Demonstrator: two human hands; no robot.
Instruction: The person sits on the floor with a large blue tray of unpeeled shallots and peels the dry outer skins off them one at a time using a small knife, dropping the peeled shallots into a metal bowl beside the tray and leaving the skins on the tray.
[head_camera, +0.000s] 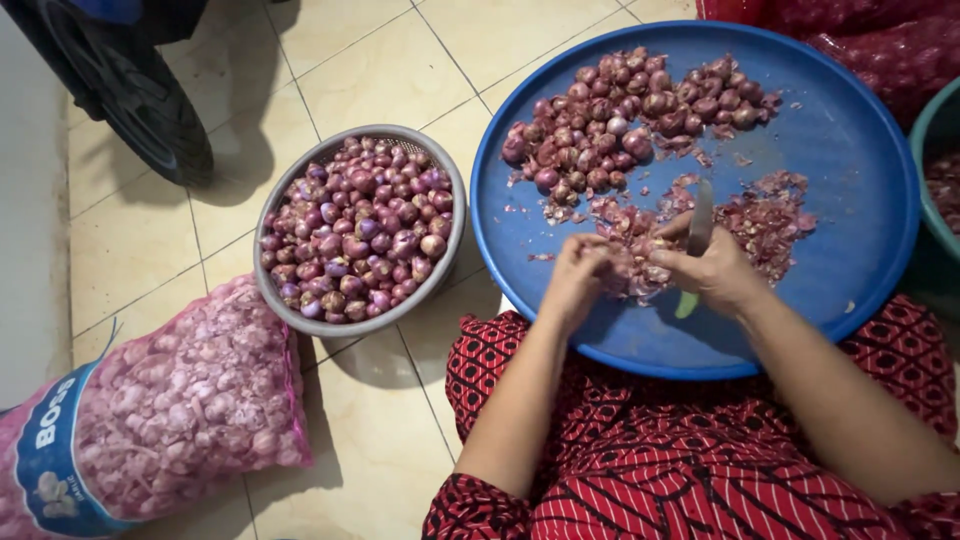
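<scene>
Peeling one shallot (640, 262) over the blue tray (850, 200): my left hand (575, 280) is pinching it, my right hand (715, 272) is gripping the knife (698, 235); the basket (290, 310) looks nearly full, a smaller heap (625, 115) seems left.

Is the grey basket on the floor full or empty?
Nearly full: the grey basket holds purple shallots heaped close to its rim.

Metal colander (290, 305) of peeled shallots, pink mesh sack (190, 400), motorbike tyre (140, 110).
</scene>
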